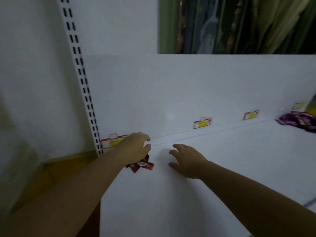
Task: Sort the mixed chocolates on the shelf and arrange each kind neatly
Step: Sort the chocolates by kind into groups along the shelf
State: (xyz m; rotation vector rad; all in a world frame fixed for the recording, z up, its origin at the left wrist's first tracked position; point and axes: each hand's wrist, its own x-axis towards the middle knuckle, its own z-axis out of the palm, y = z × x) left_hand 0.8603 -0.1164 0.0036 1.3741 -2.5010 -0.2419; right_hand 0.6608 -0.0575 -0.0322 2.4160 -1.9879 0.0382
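Observation:
Red-wrapped chocolates [141, 165] lie at the left end of the white shelf [205, 168], partly under my left hand [135, 147]. That hand rests over them with its fingers curled down; whether it grips one is hidden. My right hand [186, 161] hovers just to the right, fingers spread and relaxed, holding nothing. A pile of purple-wrapped chocolates [297, 121] lies at the far right of the shelf by the back panel.
Red and yellow price tags [202, 123] line the back panel. A white slotted upright [82, 79] rises at the left. Beyond the shelf's left edge the yellowish floor [56, 171] shows. Dark hanging fabric [239, 24] fills the space above the back panel.

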